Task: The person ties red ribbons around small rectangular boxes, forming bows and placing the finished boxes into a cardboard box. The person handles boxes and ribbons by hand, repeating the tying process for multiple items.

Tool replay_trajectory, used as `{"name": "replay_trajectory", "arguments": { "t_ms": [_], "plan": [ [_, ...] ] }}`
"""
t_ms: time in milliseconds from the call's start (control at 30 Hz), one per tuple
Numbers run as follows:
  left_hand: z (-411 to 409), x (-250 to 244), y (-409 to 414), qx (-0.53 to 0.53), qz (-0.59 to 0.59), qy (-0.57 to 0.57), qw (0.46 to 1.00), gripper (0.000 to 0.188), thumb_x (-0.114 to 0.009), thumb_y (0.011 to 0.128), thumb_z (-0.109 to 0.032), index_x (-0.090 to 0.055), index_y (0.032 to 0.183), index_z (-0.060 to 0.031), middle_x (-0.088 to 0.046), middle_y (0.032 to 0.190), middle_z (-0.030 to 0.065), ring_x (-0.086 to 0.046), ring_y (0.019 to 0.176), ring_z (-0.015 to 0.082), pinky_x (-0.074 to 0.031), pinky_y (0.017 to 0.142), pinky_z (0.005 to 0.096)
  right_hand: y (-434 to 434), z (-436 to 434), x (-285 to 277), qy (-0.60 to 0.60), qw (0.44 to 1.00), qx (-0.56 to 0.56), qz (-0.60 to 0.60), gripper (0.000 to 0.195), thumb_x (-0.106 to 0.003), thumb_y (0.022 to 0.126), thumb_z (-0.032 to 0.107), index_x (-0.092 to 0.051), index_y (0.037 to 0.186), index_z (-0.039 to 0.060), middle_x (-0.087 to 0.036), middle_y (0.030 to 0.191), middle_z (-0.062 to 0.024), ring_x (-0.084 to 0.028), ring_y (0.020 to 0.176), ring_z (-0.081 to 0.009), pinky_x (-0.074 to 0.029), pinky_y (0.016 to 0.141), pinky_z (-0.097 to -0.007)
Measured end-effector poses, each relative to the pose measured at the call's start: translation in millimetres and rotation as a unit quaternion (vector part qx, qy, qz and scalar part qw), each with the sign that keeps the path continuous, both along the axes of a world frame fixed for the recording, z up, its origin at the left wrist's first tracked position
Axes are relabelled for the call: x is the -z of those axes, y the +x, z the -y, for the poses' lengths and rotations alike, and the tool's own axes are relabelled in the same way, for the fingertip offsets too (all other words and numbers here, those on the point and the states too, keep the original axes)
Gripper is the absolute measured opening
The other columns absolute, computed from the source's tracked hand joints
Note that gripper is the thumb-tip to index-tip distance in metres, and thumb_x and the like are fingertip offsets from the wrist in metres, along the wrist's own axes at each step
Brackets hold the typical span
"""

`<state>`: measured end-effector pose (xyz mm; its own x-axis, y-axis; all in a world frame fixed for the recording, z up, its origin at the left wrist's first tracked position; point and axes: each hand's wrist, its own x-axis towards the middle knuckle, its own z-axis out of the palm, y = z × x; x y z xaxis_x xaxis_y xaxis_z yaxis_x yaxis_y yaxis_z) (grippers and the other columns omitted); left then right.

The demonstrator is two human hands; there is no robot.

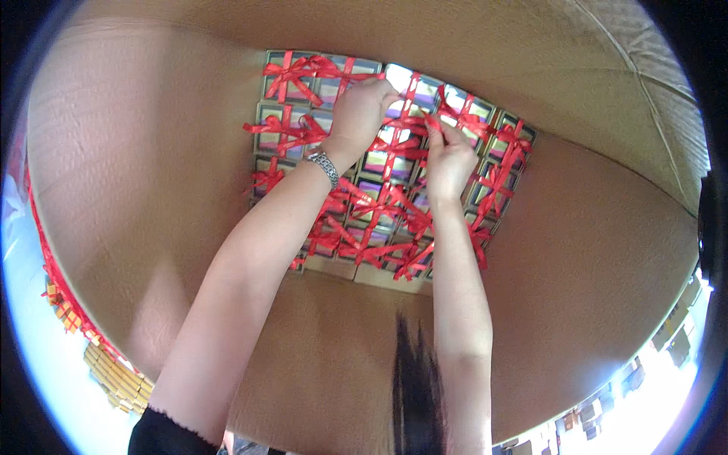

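Small gift boxes with clear-looking tops lie in rows at the bottom of a deep cardboard carton. Red ribbons tied in bows cross many of them. My left hand, with a metal-band watch on the wrist, is over the upper middle boxes; its fingertips meet near a red ribbon, but whether they pinch it is unclear. To its right, my right hand pinches a red ribbon end between thumb and finger, just above the boxes.
The carton's tall walls surround both arms. Dark hair hangs between the forearms. Outside the carton, at lower left, are stacked gold-coloured boxes and red ribbon; at lower right, many small boxes lie on a bright surface.
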<state>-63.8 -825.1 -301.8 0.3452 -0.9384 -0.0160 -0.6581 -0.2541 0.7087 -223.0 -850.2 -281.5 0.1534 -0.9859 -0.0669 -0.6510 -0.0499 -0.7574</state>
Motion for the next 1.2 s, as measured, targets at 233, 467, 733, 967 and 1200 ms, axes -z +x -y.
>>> {"name": "replay_trajectory", "arguments": {
  "t_ms": [233, 467, 733, 967, 1200],
  "plan": [
    [-26.9, -21.9, -10.9, -0.065, -0.113, 0.020, 0.991, 0.017, -0.065, 0.084, -0.009, -0.055, 0.095, -0.0014, -0.062, 0.090, 0.0175, -0.057, 0.094, 0.0373, -0.046, 0.083, 0.0433, 37.3, -13.2, -70.6, 0.207, 0.930, 0.132, 0.274, 0.019, -0.061, 0.089, 0.002, -0.069, 0.106, -0.0001, -0.065, 0.077, 0.0007, -0.054, 0.066, -0.0044, -0.044, 0.061, -0.0194],
    [-8.5, -9.0, -24.9, -0.209, -0.195, 0.099, 0.953, 0.053, -0.074, 0.072, -0.003, -0.047, 0.117, -0.0004, -0.049, 0.119, 0.0228, -0.053, 0.110, 0.0374, -0.045, 0.092, 0.0403, 19.9, -36.2, -74.8, 0.223, 0.901, 0.129, 0.349, 0.019, -0.063, 0.088, 0.002, -0.067, 0.106, -0.0036, -0.066, 0.085, -0.0024, -0.057, 0.072, -0.0059, -0.047, 0.068, -0.0199],
    [-3.2, 20.1, -26.1, -0.244, -0.231, 0.102, 0.936, 0.056, -0.082, 0.066, -0.014, -0.057, 0.111, 0.0064, -0.064, 0.103, 0.0250, -0.062, 0.100, 0.0359, -0.050, 0.085, 0.0381, -8.8, -74.6, -65.3, 0.274, 0.882, 0.179, 0.338, 0.016, -0.067, 0.088, 0.006, -0.069, 0.103, 0.0000, -0.064, 0.083, 0.0002, -0.056, 0.071, -0.0050, -0.047, 0.066, -0.0191],
    [-11.9, -31.5, -13.8, -0.163, -0.312, 0.068, 0.933, 0.039, -0.078, 0.072, -0.019, -0.065, 0.104, 0.0001, -0.069, 0.082, 0.0165, -0.068, 0.080, 0.0252, -0.052, 0.074, 0.0374, -29.4, -78.4, -76.4, 0.317, 0.862, 0.131, 0.373, 0.031, -0.066, 0.087, 0.003, -0.062, 0.118, -0.0005, -0.066, 0.105, -0.0051, -0.061, 0.088, -0.0092, -0.050, 0.079, -0.0233],
    [-141.1, -261.5, 14.2, -0.027, -0.342, 0.066, 0.937, 0.046, -0.076, 0.074, -0.006, -0.060, 0.117, -0.0004, -0.060, 0.110, 0.0130, -0.060, 0.102, 0.0189, -0.049, 0.085, 0.0313, -41.2, -110.3, -181.3, 0.285, 0.868, -0.045, 0.405, 0.102, -0.072, 0.078, 0.049, -0.015, 0.150, 0.0061, -0.026, 0.151, -0.0168, -0.032, 0.137, -0.0296, -0.027, 0.111, -0.0457]
  ]
}}
